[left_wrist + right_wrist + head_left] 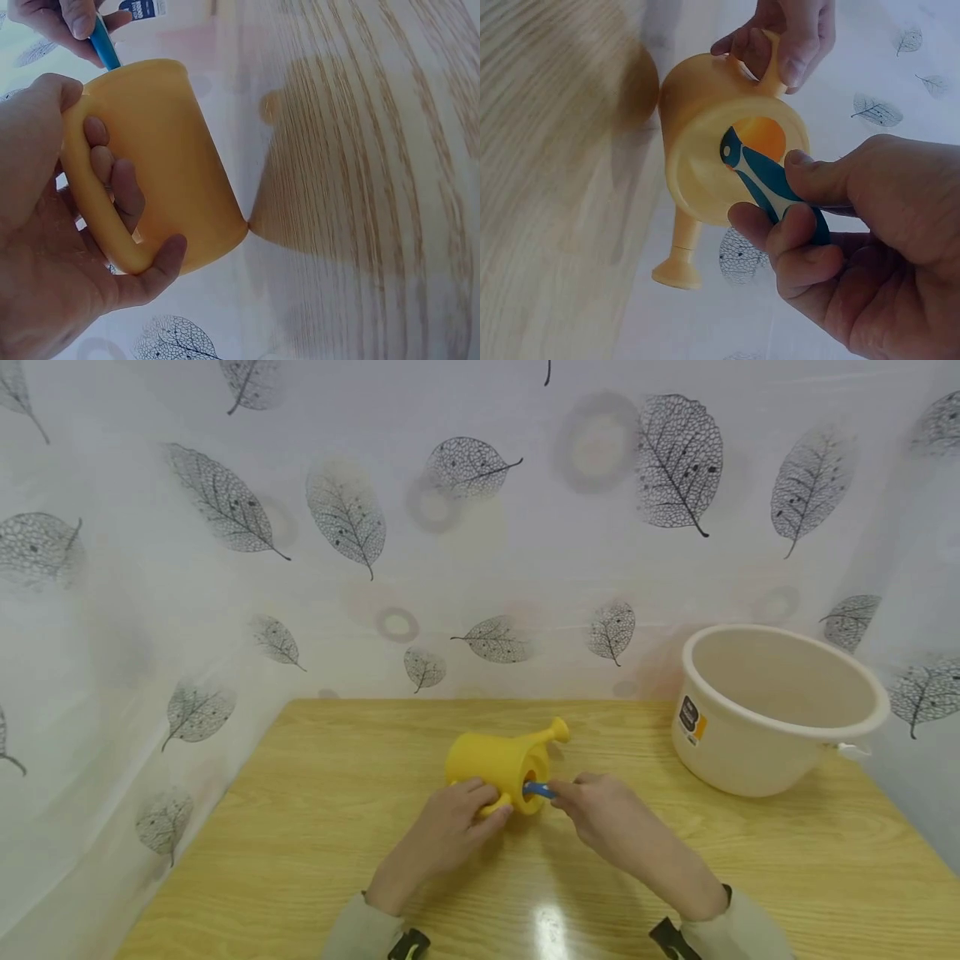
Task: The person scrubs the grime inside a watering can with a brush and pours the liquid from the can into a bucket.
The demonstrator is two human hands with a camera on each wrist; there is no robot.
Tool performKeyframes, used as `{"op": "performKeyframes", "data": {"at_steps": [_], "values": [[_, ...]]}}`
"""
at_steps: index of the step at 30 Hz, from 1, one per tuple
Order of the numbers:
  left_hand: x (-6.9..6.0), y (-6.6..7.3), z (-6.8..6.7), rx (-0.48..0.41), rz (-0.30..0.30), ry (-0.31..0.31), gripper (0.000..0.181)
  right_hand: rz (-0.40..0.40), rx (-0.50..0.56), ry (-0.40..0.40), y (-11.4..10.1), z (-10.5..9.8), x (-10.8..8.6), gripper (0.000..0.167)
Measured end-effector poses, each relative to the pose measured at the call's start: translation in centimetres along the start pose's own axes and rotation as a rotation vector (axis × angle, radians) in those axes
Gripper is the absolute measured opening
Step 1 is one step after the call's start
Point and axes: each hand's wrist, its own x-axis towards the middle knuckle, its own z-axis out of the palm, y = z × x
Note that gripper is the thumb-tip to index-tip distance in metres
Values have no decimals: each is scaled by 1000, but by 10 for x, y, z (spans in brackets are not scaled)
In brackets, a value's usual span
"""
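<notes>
A yellow watering can (480,758) lies tipped over above the table, its opening facing right and its spout pointing back. In the left wrist view the lower edge of the watering can (172,165) meets the tabletop, while the rim is raised. My left hand (450,827) grips its handle, fingers passing through the loop. Between thumb and fingers, my right hand (611,818) pinches a slim blue-and-white tool (769,176) with a rounded end. That end is at the can's opening; how far inside it reaches, I cannot tell.
A large cream bucket (750,752) with a label stands at the right rear of the wooden table (300,843). Behind and beside the table hangs a pale sheet (510,552) printed with leaves.
</notes>
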Motion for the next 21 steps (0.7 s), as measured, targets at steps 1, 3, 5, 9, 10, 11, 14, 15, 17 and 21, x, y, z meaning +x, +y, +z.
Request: {"op": "performKeyframes", "data": {"at_steps": [1, 3, 5, 9, 10, 11, 14, 15, 17, 21], "values": [[0, 0, 0, -3, -1, 0, 27, -6, 3, 1, 1, 1, 1, 12], [0, -1, 1, -8, 3, 3, 28, -9, 17, -6, 2, 4, 2, 13], [0, -1, 1, -8, 6, 8, 28, -8, 23, -13, 3, 4, 2, 12], [0, -1, 1, 2, 13, 20, 28, 10, 37, -27, 4, 3, 2, 9], [0, -1, 1, 1, 11, 20, 28, 16, 38, -32, 3, 2, 1, 7], [0, -1, 1, 2, 8, 18, 28, 21, 36, -35, 3, 1, 0, 5], [0, 0, 1, -2, -5, 4, 27, 28, 26, -42, 1, -3, -1, 3], [0, 0, 1, -5, -7, 0, 27, 32, 24, -48, 0, -4, -2, 3], [0, -1, 1, -8, -8, -6, 28, 37, 30, -55, -2, -6, -3, 4], [0, -1, 1, -11, -1, -5, 29, 53, 43, -59, -5, -9, -4, 6]]}}
